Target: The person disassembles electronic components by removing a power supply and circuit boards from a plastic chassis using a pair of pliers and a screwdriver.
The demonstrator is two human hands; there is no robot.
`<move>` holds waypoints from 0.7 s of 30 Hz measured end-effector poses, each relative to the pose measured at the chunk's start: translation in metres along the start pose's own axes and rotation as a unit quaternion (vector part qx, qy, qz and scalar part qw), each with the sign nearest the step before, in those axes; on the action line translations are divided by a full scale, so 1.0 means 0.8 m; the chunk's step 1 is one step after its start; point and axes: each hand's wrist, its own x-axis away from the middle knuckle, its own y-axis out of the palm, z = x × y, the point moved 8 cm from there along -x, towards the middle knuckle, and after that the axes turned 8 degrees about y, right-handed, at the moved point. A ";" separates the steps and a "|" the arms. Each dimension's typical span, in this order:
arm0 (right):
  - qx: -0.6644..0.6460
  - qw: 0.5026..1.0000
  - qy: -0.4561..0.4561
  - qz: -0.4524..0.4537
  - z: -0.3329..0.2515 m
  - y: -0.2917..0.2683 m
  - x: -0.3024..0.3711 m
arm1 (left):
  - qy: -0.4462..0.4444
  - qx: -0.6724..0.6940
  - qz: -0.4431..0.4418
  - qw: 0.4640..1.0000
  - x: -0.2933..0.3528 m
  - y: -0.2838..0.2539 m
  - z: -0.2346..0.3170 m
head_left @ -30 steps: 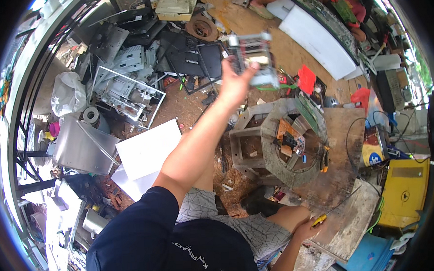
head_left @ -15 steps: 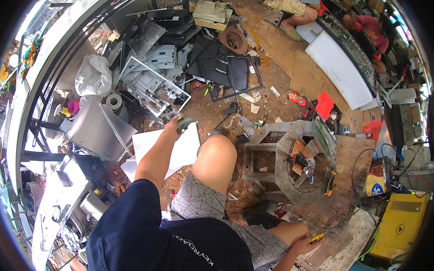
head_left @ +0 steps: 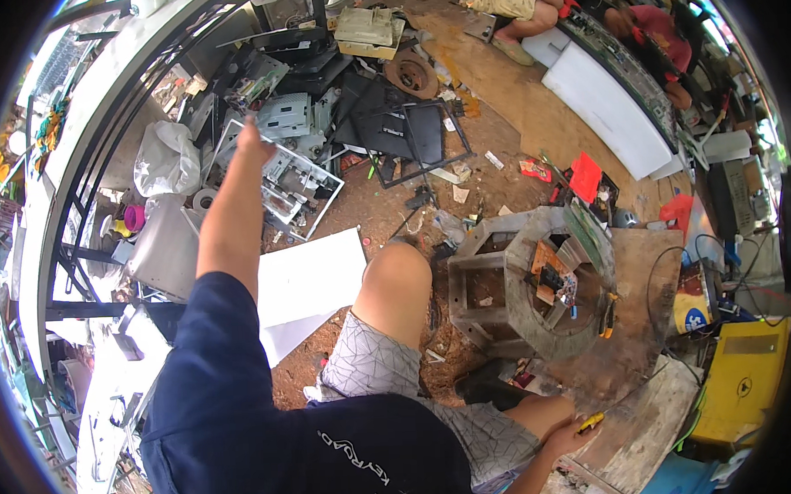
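My left arm reaches out over the scrap pile. My left hand (head_left: 253, 146) has its thumb apart from its fingers, just short of a greenish circuit board (head_left: 264, 83) at the pile's top. Whether the fingertips still touch the board is hard to make out. Under and beside this hand lies a white metal frame (head_left: 322, 200) with parts inside. At the lower right, my right hand (head_left: 564, 439) is closed round the yellow handle of a screwdriver (head_left: 591, 423), its thin shaft pointing up and right over a worn board.
A metal polygonal stand (head_left: 483, 263) holding small parts is right of my knee, with orange-handled pliers (head_left: 607, 316) on its rim. White sheets (head_left: 314, 276) lie left of my knee. A yellow case (head_left: 740, 383) stands far right. Two people work at the upper right beside a long white panel (head_left: 604, 118).
My left hand has swung forward and left from above the white sheet to the pile, and the greenish board is now there. My right hand has shifted slightly right with the screwdriver.
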 end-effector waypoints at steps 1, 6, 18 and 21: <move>0.003 1.000 -0.004 0.005 0.000 0.000 0.001 | -0.012 -0.018 -0.003 1.000 -0.002 0.005 -0.031; -0.020 1.000 -0.001 0.001 -0.012 -0.013 0.007 | -0.119 -0.052 -0.290 0.948 0.201 0.167 -0.161; -0.031 0.999 -0.043 0.013 0.000 -0.004 0.013 | 0.332 -0.462 -0.658 0.492 0.633 0.362 -0.251; -0.059 0.998 -0.034 0.008 -0.003 -0.001 0.007 | 0.365 -0.509 -0.629 0.461 0.669 0.354 -0.294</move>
